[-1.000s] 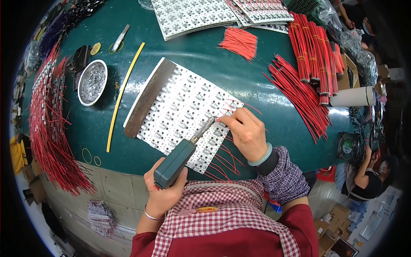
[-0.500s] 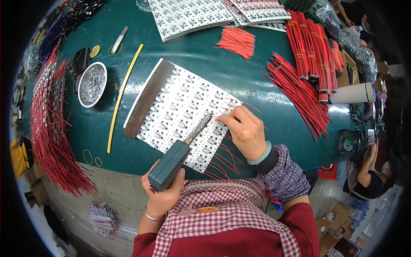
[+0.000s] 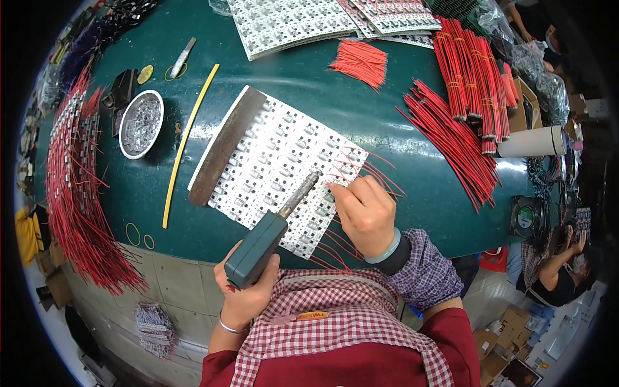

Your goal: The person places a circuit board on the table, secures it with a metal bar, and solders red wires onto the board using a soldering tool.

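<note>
My left hand grips the dark green handle of a soldering iron whose metal tip reaches the right edge of a white panel of small circuit boards on the green table. My right hand rests at that same edge, its fingers pinching a thin red wire close to the iron's tip. Several red wires stick out from the panel's right edge beside and under this hand. A dark flat bar lies across the panel's left end.
A round metal dish and a long yellow strip lie left of the panel. Bundles of red wires are at the right, more wired boards at the left, spare panels at the back. Another person sits at the right.
The soldering iron's tip has moved up and to the right along the panel's edge. My right hand has stayed at that edge with the wire.
</note>
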Demonstrator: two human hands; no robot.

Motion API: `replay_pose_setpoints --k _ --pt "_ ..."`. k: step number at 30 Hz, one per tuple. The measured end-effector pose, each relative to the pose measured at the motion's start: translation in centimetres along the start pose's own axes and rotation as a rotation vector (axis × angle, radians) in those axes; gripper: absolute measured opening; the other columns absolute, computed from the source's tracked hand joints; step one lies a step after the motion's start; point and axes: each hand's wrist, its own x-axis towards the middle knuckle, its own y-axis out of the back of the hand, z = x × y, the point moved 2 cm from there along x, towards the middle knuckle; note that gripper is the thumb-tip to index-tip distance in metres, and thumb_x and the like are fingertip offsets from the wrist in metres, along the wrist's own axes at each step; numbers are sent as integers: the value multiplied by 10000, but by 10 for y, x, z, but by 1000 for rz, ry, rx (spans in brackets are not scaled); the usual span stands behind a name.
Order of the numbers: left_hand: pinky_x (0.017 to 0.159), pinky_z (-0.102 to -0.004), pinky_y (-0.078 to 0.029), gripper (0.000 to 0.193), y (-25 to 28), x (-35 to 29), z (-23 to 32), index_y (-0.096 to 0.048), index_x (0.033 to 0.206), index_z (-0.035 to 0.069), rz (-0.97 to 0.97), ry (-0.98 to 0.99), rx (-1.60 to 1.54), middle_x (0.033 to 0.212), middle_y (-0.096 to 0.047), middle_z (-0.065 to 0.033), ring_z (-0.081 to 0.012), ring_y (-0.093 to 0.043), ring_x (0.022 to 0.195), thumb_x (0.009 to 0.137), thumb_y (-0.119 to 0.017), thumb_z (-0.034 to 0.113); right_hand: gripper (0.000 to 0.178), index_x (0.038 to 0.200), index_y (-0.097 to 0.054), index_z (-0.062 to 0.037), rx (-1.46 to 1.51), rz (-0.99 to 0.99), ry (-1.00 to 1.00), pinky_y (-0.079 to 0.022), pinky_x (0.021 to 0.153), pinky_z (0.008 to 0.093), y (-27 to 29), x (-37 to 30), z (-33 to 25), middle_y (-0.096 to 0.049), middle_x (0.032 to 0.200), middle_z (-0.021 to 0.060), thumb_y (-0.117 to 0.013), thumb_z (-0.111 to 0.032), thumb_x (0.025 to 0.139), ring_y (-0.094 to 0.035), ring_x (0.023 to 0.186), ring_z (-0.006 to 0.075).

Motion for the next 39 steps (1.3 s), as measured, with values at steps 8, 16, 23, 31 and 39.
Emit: replay_pose_setpoints --k 8,16,23,31,39 --pt "519 -244 -432 126 -2 2 -3 -676 859 -41 -51 12 -64 763 -636 -61 -96 -574 591 755 -745 -56 198 905 -680 -20 15 -4 -21 -461 569 349 -4 -1 0 -475 727 66 -696 10 710 -537 673 228" --pt "503 -253 -409 105 -2 4 2 -660 838 -40 -105 -4 4 731 -596 -54 -97 -553 570 760 -727 -65 228 914 -701 -30 37 7 -32 -446 544 360 -5 -1 1 -496 713 58 -730 62 708 -532 643 227" --pt "507 -258 -426 104 -1 5 7 -662 832 -41 -94 -59 54 736 -607 -69 -119 -568 568 750 -722 -66 253 932 -701 -21 28 10 -14 -444 542 359 -6 -2 1 -482 716 59 -724 67 696 -528 645 223" --pt "527 -257 -458 127 3 -1 2 -678 868 -53 -67 -46 48 770 -646 -85 -126 -601 598 751 -726 -68 234 929 -690 -15 6 2 -1 -457 557 349 -6 -2 0 -481 734 66 -694 39 701 -536 675 226" --pt "533 -252 -450 132 0 -1 2 -672 873 -52 -35 -80 13 769 -637 -68 -116 -582 600 759 -737 -63 252 933 -709 -25 17 20 -4 -446 531 353 -5 -2 1 -483 710 52 -720 70 700 -537 645 217"
